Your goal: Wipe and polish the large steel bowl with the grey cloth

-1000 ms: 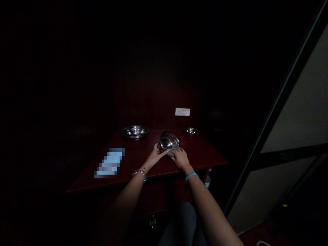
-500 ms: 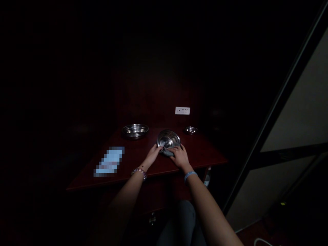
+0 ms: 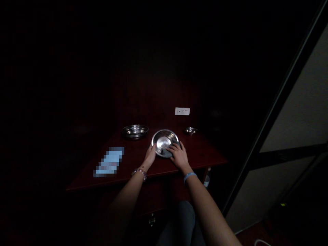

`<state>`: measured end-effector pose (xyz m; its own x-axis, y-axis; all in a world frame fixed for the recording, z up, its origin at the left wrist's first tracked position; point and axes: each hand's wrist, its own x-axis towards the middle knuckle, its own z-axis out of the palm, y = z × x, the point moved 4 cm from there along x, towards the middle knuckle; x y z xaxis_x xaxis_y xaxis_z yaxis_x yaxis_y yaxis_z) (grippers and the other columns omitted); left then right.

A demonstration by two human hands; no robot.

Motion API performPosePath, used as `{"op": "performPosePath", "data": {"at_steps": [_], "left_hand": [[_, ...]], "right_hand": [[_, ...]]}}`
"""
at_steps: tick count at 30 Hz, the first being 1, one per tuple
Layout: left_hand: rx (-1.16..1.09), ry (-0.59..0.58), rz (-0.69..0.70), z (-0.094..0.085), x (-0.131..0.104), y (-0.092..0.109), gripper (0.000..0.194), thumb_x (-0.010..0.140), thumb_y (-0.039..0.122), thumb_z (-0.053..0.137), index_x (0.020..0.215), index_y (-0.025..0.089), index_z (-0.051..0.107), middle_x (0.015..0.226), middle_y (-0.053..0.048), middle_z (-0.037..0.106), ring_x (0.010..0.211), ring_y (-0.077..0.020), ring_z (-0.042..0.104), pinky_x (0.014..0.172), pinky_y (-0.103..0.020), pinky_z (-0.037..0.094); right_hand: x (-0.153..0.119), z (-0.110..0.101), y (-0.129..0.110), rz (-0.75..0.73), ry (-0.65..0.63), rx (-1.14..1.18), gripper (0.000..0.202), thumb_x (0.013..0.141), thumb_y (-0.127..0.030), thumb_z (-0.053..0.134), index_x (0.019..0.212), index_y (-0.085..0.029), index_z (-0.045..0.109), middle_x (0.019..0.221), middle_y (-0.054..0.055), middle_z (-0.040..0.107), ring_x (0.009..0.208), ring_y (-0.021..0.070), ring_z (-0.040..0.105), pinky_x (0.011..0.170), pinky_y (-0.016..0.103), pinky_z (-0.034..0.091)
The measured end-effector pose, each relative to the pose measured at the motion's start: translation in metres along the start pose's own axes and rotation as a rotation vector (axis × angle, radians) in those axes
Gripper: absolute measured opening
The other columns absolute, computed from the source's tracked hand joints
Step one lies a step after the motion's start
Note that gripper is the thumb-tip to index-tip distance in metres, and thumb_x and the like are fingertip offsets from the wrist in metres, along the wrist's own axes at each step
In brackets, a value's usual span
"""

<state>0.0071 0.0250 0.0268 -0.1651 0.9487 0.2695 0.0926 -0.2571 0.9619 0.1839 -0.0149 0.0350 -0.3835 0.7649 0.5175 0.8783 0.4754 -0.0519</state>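
A shiny steel bowl [image 3: 162,140] is tilted toward me over the dark red desk [image 3: 133,162]. Its left rim is gripped by my left hand [image 3: 149,158], the thumb on the near edge and the other fingers hidden beneath. My right hand [image 3: 179,156] presses a dark grey cloth [image 3: 167,152] against the inside and right rim of the bowl. The cloth is partly covered by my fingers.
Stacked steel dishes [image 3: 135,130] stand at the back left, and a small steel bowl [image 3: 191,130] at the back right. A blurred light-blue item [image 3: 109,162] lies on the left. A wall socket [image 3: 182,111] is behind; a bottle [image 3: 207,178] stands below the desk's right side.
The bowl has turned to face me more and shifted slightly left. My left hand has moved left along its rim, and more of the inside now shows.
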Motion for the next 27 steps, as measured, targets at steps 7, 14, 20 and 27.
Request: {"op": "performPosePath", "data": {"at_steps": [7, 14, 20, 27], "left_hand": [[-0.036, 0.037, 0.002, -0.002, 0.0, -0.001, 0.055, 0.097, 0.052, 0.043, 0.127, 0.01, 0.063, 0.13, -0.018, 0.068, 0.127, -0.0282, 0.06, 0.112, -0.039, 0.04], [-0.115, 0.041, 0.031, -0.005, 0.0, -0.003, 0.059, 0.096, 0.054, 0.043, 0.133, 0.012, 0.061, 0.14, -0.017, 0.061, 0.133, -0.0291, 0.055, 0.115, -0.038, 0.038], [-0.183, 0.046, 0.003, -0.004, 0.007, -0.01, 0.06, 0.095, 0.056, 0.042, 0.129, 0.01, 0.063, 0.135, -0.017, 0.065, 0.129, -0.0278, 0.059, 0.111, -0.038, 0.043], [-0.423, 0.011, 0.034, -0.002, 0.013, -0.012, 0.057, 0.097, 0.054, 0.04, 0.13, 0.014, 0.062, 0.137, -0.012, 0.065, 0.131, -0.0239, 0.058, 0.116, -0.037, 0.039]], "right_hand": [[0.003, 0.0, -0.002, -0.044, 0.029, -0.037, 0.055, 0.082, -0.018, 0.07, 0.136, -0.026, 0.061, 0.143, 0.007, 0.06, 0.145, 0.0256, 0.04, 0.126, 0.053, 0.012], [0.003, -0.002, -0.004, -0.122, -0.02, -0.014, 0.045, 0.092, -0.013, 0.057, 0.134, -0.029, 0.064, 0.139, 0.003, 0.065, 0.141, 0.023, 0.045, 0.124, 0.049, 0.021], [0.003, -0.006, -0.008, -0.18, -0.025, 0.02, 0.043, 0.094, -0.012, 0.054, 0.132, -0.029, 0.066, 0.136, 0.002, 0.067, 0.133, 0.022, 0.052, 0.123, 0.046, 0.025], [-0.001, -0.012, -0.014, -0.292, -0.06, 0.074, 0.054, 0.09, -0.007, 0.054, 0.136, -0.032, 0.062, 0.13, 0.001, 0.07, 0.121, 0.0195, 0.061, 0.12, 0.04, 0.029]]}}
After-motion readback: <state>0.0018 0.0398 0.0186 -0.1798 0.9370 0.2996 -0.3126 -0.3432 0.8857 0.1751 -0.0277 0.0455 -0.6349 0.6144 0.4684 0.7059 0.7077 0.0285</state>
